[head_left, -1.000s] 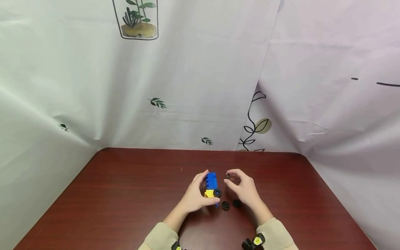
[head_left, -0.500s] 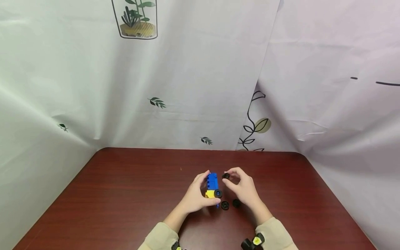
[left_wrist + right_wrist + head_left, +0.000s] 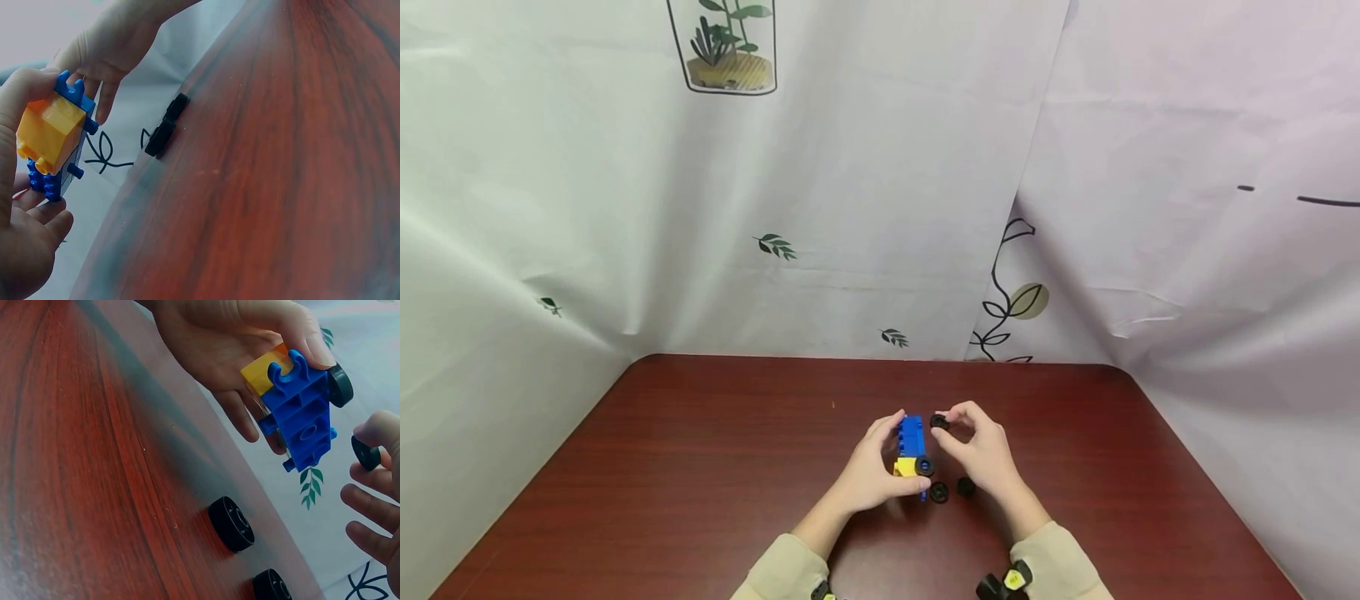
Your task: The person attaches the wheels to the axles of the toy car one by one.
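A toy building-block car (image 3: pixel 912 435), blue with a yellow block (image 3: pixel 53 132) on one end, is gripped off the table by my left hand (image 3: pixel 867 473), thumb at the yellow end and fingers at the far end. One black wheel (image 3: pixel 340 386) sits on its side by the thumb; the blue underside (image 3: pixel 304 419) shows bare axle stubs and a hook in the right wrist view. Just right of the car, my right hand (image 3: pixel 983 450) pinches a second black wheel (image 3: pixel 365 454) between thumb and forefinger, apart from the car.
Two loose black wheels lie on the brown table (image 3: pixel 737 467): one wheel (image 3: pixel 938 492) just below the car, another wheel (image 3: pixel 966 487) under the right hand. A white patterned cloth (image 3: pixel 850 167) hangs behind the table and along both sides.
My right hand has come slightly left toward the car, and the pinched wheel has turned to show more of its face. The car in my left hand has shifted slightly right.
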Motion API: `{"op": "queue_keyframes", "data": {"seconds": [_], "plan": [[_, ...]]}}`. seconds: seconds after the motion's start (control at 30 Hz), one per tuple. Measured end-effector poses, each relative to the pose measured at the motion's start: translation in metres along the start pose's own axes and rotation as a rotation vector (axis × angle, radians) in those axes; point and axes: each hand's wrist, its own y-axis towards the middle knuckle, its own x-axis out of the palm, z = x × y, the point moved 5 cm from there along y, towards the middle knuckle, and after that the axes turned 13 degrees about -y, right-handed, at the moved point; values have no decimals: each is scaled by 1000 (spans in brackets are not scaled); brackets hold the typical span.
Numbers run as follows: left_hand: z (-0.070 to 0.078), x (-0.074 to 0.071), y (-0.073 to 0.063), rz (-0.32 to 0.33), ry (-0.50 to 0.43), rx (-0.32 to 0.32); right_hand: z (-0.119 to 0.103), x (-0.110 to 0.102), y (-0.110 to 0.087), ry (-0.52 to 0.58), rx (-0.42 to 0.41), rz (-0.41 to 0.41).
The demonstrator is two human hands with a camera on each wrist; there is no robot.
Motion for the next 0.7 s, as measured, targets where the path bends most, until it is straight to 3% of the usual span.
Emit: {"op": "queue_keyframes", "data": {"seconds": [0.1,0.4,0.47,0.7], "plan": [[0,0,0,-4,-3,5,-1,1,0,11,8,8],[13,4,-2,-22,-12,20,-10,3,-3,-34,-83,-22],[7,4,-2,-21,-9,32,-11,4,-4,-50,-91,-27],[7,6,-3,-28,-14,38,-13,9,-6,-71,-108,-41]]}}
